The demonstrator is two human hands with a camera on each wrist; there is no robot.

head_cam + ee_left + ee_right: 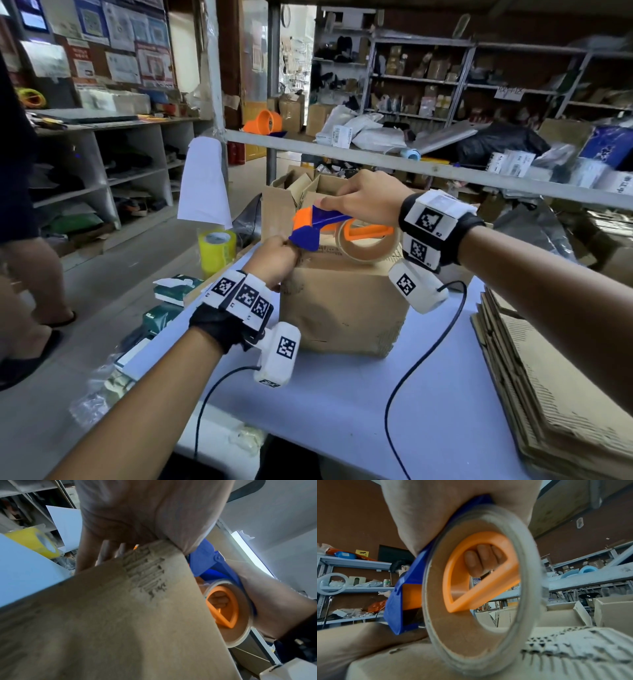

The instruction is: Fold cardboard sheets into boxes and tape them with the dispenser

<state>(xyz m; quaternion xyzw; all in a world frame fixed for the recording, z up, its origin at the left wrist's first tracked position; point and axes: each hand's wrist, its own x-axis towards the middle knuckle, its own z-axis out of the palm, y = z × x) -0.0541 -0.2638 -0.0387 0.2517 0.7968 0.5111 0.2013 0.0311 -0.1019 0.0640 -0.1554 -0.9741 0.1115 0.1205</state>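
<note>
A closed brown cardboard box (342,308) stands on the light blue table (342,418). My left hand (274,258) grips its top left edge, fingers curled over the rim (109,551). My right hand (363,202) holds an orange and blue tape dispenser (322,222) above the box top, its blue front end right beside my left hand. The tape roll (366,243) on it rests against the top of the box (419,662). In the right wrist view my fingers (479,559) wrap through the orange handle (488,588) inside the roll (465,635).
A stack of flat cardboard sheets (548,394) lies at the table's right. A yellow tape roll (216,250) stands at the left edge. Open cartons (301,192) sit behind the box under a metal shelf rail (411,164). Another person's legs (30,274) are at far left.
</note>
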